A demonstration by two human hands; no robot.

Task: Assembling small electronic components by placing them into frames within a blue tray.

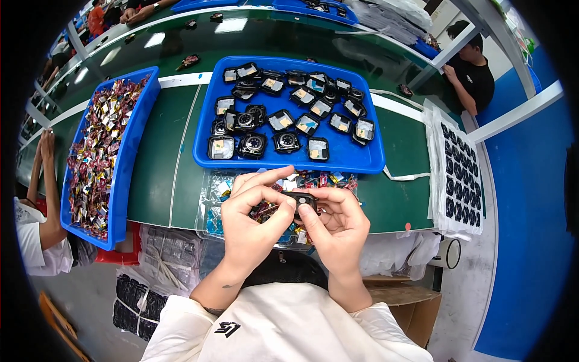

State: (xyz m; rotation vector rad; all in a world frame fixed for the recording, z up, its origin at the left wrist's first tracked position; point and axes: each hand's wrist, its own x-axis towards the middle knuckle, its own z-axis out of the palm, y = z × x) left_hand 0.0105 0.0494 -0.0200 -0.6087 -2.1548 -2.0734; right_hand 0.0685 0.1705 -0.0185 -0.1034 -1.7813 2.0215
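The held watch case [295, 196] is black. The middle tray [356, 158] is bright blue, its watch cases [281, 120] black with pale grey, cream and some teal patches. The left tray [114, 236] is also blue; the parts [105, 151] in it mix silver-white, yellow and dark red. The surface [161, 163] is deep green with a round coral-red dot [408, 226]. The white sheet [425, 163] carries a grid of black pieces [461, 181]. The shirt [289, 320] is white with a black emblem [227, 327].
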